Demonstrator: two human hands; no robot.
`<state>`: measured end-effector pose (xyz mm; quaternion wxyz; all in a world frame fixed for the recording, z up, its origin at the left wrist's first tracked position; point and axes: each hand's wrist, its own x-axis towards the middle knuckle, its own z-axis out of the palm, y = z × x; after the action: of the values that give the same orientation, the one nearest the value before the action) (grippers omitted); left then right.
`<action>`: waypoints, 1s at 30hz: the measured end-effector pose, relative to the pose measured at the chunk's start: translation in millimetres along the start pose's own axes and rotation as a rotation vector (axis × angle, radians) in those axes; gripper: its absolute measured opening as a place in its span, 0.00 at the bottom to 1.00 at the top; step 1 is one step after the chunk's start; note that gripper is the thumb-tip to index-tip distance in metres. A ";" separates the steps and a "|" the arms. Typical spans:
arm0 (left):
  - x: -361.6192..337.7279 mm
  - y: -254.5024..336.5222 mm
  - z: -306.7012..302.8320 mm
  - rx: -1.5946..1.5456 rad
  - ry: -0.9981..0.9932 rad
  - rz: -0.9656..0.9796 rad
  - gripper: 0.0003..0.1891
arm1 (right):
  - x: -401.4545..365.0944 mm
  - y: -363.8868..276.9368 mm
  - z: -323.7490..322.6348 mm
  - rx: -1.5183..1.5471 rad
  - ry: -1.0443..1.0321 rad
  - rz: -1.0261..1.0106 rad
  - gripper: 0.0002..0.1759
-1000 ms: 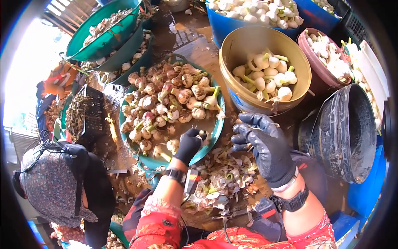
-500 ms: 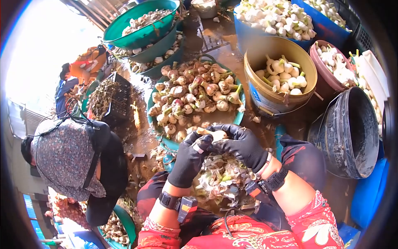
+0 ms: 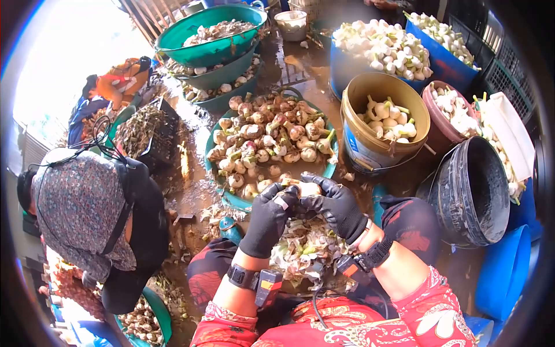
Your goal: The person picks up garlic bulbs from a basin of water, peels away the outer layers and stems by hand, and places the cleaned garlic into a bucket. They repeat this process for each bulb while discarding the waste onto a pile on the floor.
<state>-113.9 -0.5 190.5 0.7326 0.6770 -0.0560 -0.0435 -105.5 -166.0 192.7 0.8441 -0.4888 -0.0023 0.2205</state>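
Note:
A pale garlic bulb (image 3: 309, 189) is held between my two black-gloved hands, above the near edge of a green basin (image 3: 330, 168). My left hand (image 3: 270, 215) is closed at its stem end, with a whitish band round one finger. Closed about the bulb's other side is my right hand (image 3: 340, 209), its thumb and fingers bent inward. Whether a small blade sits between the fingers is hidden. Many soil-stained garlic bulbs (image 3: 272, 136) fill the basin. Below my hands lies a heap of peeled skins (image 3: 306, 248).
A yellowish bucket (image 3: 352, 130) with cleaned bulbs stands at right, near a tilted black bucket (image 3: 462, 196) and a blue tub (image 3: 503, 272). Stacked green basins (image 3: 179, 55) stand back left. A person in a patterned head covering (image 3: 87, 208) sits close at left.
The head view has shifted, so the far basins and buckets appear lower. Both hands stay on the garlic bulb, which has turned slightly and shows more to the right.

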 end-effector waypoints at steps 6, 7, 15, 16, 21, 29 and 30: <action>-7.0 11.3 -16.7 -0.102 0.038 -0.147 0.08 | 1.9 14.0 15.4 -0.021 -0.038 -0.113 0.28; -8.2 11.2 -17.7 -0.150 0.045 -0.184 0.09 | 1.8 15.7 17.9 -0.023 -0.038 -0.111 0.28; -15.9 6.8 -34.5 -0.280 -0.008 -0.215 0.09 | 0.8 31.2 32.4 -0.184 0.052 -0.206 0.27; -16.6 9.3 -32.9 -0.149 0.012 -0.170 0.07 | 1.2 30.9 32.9 -0.184 0.053 -0.207 0.27; -13.4 -12.8 -50.0 0.367 -0.001 0.014 0.05 | 4.0 24.7 30.4 0.257 -0.055 0.300 0.23; -23.5 -37.0 -52.7 -0.130 0.039 -0.148 0.15 | -21.0 3.4 29.6 0.328 -0.216 0.462 0.19; -25.3 -10.9 -46.8 -0.379 -0.011 -0.258 0.13 | -16.8 8.3 17.6 0.315 -0.217 0.412 0.16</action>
<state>-132.2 48.4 175.5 0.8347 0.5286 0.0361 -0.1502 -127.6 -154.3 198.6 0.8419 -0.3154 0.0410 0.4359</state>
